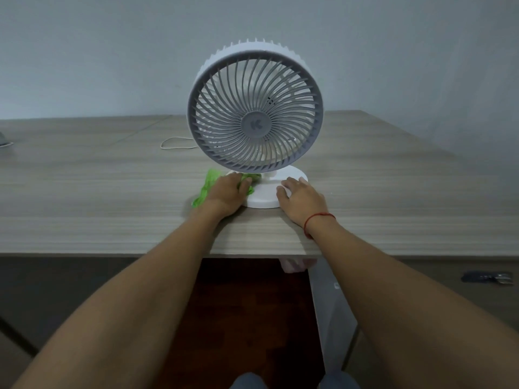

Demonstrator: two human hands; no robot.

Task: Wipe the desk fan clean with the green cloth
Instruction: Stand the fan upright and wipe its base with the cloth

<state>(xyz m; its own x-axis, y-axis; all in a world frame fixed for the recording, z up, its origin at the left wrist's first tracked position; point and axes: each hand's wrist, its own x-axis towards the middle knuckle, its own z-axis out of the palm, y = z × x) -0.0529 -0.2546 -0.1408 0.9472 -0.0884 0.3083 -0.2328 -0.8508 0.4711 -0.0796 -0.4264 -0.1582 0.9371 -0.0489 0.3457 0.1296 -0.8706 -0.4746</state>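
Two hands are working at the desk fan (255,119), which is standing upright on the desk (98,192): the left hand (227,193), grip closed on the green cloth (206,189), is pressing it against the white base (266,193), while the right hand (302,199) is resting open-fingered on the base's right edge.

- Wood-grain counter (112,192), its front edge near the viewer.
- Thin white cord (175,143) looped on the counter, far side.
- Pale wall (112,51) behind.
- Dark red floor (247,318) below.
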